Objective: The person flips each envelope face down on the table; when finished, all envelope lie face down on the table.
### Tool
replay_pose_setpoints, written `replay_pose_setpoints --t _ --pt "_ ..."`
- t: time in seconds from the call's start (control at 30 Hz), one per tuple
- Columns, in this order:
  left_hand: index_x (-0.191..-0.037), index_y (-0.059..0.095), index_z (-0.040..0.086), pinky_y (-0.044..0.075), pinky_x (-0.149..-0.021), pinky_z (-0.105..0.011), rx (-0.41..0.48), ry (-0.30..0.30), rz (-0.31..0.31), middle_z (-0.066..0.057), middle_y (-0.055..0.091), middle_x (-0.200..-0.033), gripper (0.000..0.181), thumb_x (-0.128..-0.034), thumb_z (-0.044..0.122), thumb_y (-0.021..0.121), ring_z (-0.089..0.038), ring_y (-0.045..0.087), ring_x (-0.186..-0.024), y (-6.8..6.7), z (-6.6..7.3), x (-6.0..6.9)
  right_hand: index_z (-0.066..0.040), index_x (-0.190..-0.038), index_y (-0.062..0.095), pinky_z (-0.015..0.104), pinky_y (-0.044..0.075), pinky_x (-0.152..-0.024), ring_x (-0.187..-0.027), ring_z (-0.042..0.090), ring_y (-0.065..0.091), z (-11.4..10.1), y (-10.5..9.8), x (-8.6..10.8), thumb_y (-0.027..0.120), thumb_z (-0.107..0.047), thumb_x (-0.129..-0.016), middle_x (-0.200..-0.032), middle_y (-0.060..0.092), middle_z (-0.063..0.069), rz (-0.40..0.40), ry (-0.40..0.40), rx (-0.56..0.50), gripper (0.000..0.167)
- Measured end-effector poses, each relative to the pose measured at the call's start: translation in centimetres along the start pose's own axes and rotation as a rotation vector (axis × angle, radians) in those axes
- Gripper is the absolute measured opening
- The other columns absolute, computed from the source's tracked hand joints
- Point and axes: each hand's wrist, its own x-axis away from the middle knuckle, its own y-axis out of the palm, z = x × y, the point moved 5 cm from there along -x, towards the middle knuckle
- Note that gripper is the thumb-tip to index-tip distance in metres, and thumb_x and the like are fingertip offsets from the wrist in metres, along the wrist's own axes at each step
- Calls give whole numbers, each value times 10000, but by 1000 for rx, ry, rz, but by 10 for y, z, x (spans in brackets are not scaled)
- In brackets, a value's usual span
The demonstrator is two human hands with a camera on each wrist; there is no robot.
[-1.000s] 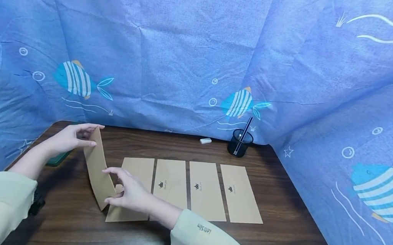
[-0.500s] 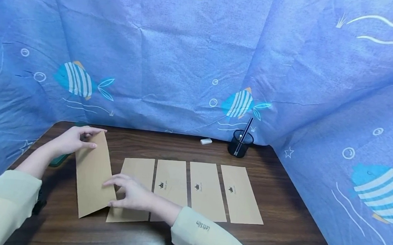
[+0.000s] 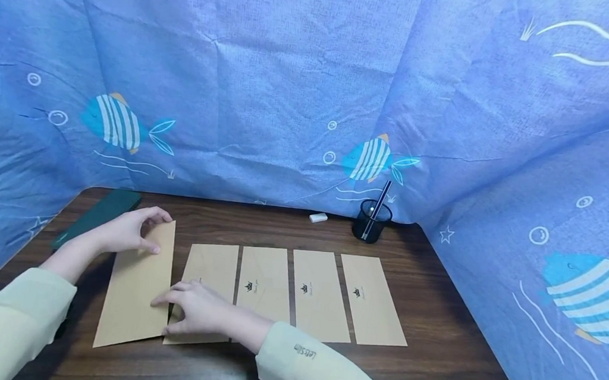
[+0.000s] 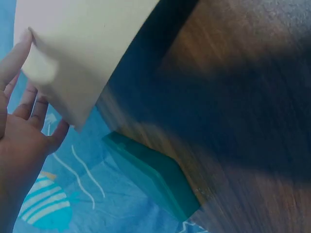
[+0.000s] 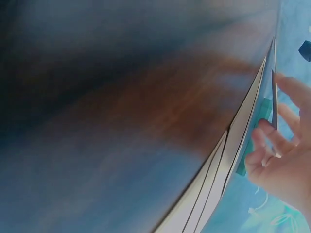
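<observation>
A plain brown kraft-paper card [image 3: 137, 296] stands slightly tilted at the left of the table, its far end raised. At that end my left hand [image 3: 132, 229] pinches it, thumb on the near face and fingers behind; the left wrist view shows the thumb against the card [image 4: 92, 43]. By its right edge my right hand [image 3: 195, 308] has curled fingers, and in the right wrist view the edge runs between them. Under the right hand lies another brown card [image 3: 213, 260], partly covered. Three more cards lie flat in a row to its right, each printed with a crown and small writing.
A dark green box [image 3: 101, 213] lies at the back left of the wooden table [image 3: 448, 344]. Toward the back right are a white eraser [image 3: 318, 218] and a black mesh pen cup [image 3: 372, 222] holding pens. Blue fish-print cloth [image 3: 269, 92] encloses the back and sides.
The held card has swung from nearly edge-on to facing me, its near end moving left. My left hand has come slightly right and nearer, uncovering the green box. My right hand has lowered a little.
</observation>
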Motion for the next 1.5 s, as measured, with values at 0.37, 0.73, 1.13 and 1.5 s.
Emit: replay_pose_setpoints --t 0.37,0.73,1.13,1.5 --pt "-1214 518 34 398 -898 -542 -5 2 -24 -161 550 -1177 638 -690 209 837 -349 494 -1089 29 -12 -8 -385 -1319 527 110 294 -808 -1045 -61 453 -1 4 -5 705 -519 -779 -1042 600 -230 -52 32 82 584" --pt "-1210 559 6 418 -887 -574 -86 16 -77 -205 561 -1196 560 -735 181 799 -424 506 -1105 46 -15 -2 -377 -1237 612 110 285 -864 -1065 -16 418 -3 3 -1 696 -521 -789 -1205 516 -147 -68 5 77 478" --pt "-1203 600 38 373 -905 -634 -152 36 -108 -216 535 -1229 482 -774 184 766 -466 441 -1158 48 -9 -4 -256 -1359 510 169 288 -1052 -1258 69 405 11 -22 10 677 -460 -834 -1375 460 -34 -85 -11 -5 588" --pt "-1310 492 18 340 -926 -647 -101 11 -77 -220 494 -1318 621 -789 224 759 -452 392 -1219 54 14 -12 -244 -1424 407 343 334 -1077 -1341 192 353 41 -29 42 697 -508 -790 -1482 364 37 -63 94 52 745"
